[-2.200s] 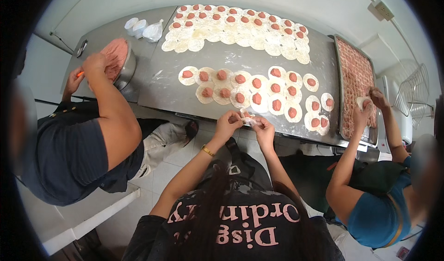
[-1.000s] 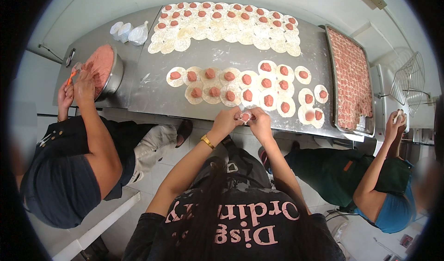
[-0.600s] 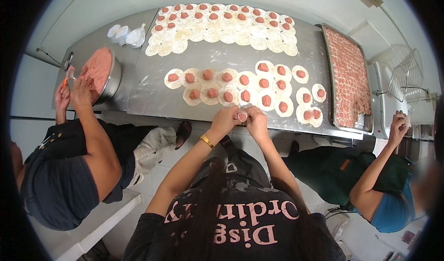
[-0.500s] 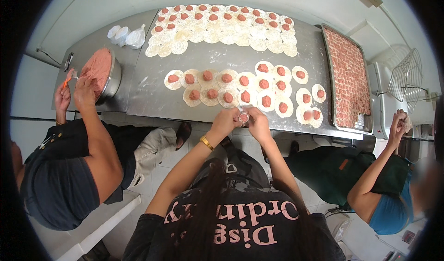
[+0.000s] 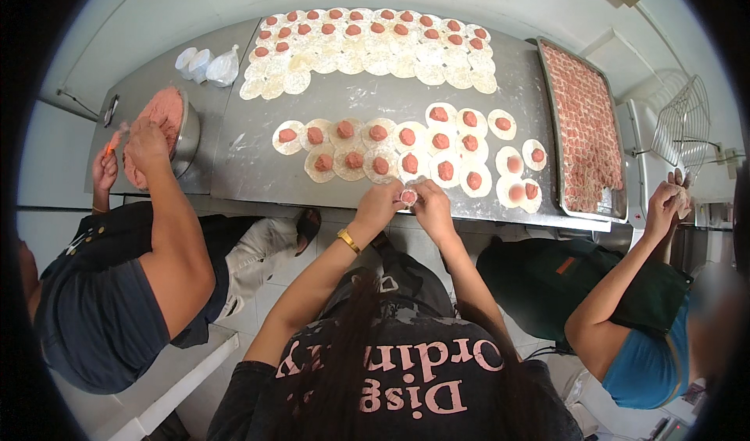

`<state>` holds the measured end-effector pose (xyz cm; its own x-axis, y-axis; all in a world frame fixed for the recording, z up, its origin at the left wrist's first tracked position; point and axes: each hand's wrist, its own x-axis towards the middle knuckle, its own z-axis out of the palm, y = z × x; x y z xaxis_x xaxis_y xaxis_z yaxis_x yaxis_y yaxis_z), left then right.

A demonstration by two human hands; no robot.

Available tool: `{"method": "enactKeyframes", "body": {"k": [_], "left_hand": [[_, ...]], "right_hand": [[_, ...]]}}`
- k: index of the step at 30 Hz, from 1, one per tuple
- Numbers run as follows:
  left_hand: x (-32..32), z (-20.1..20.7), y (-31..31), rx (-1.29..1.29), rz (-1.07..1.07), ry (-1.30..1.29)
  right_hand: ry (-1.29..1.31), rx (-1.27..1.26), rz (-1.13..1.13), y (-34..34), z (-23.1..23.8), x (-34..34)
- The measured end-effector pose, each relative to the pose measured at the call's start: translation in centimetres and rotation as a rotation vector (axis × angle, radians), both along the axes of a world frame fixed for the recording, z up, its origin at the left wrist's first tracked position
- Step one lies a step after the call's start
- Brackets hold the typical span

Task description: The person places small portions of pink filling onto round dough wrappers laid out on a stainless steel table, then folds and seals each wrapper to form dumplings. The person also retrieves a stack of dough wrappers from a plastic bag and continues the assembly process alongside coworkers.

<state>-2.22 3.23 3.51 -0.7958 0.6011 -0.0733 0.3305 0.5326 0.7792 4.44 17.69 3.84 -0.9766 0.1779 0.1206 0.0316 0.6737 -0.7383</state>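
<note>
Between my fingers is a small open-topped dumpling (image 5: 408,196), its pale wrapper gathered round pink meat filling. My left hand (image 5: 380,207) is closed on one side of it, and my right hand (image 5: 432,207) pinches the other side. Both hands are at the near edge of the steel table (image 5: 258,179). Just beyond them lie two rows of round wrappers, each topped with a lump of meat, such as this wrapper with filling (image 5: 380,165). More filled wrappers (image 5: 475,181) lie to the right of my hands.
Overlapping wrappers (image 5: 359,58) cover the table's far side, some bare. A large tray (image 5: 578,128) packed with dumplings stands right. At left, a person's hand (image 5: 147,146) is in a metal bowl (image 5: 187,140) of meat mix. Another person's hands (image 5: 669,199) hold something pale at right.
My hands stay together round the dumpling, with only slight finger movement. The left co-worker's hand has moved up into the meat. The right co-worker's second hand has come into sight.
</note>
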Motion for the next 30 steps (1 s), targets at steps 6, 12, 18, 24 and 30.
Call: {"method": "enactKeyframes", "body": {"k": [6,12,18,24,30], "left_hand": [[0.2,0.2,0.0,-0.006,-0.018,0.067],[0.0,-0.3,0.5,0.031,-0.034,0.003],[0.0,-1.5,-2.2,0.082,0.082,-0.028],[-2.6,-1.8,-10.4,-0.003,0.618,0.225],[-4.3,-2.8,-11.0,-0.069,0.6,0.25]], "right_hand": [[0.103,0.054,-0.03,-0.1,-0.1,0.0],[0.035,0.034,-0.048,-0.2,0.0,0.1],[-0.088,0.197,0.059,-1.2,0.2,-0.3],[0.131,-0.108,-0.399,8.8,0.4,-0.6],[0.064,0.412,-0.704,29.3,-1.2,-6.1]]}}
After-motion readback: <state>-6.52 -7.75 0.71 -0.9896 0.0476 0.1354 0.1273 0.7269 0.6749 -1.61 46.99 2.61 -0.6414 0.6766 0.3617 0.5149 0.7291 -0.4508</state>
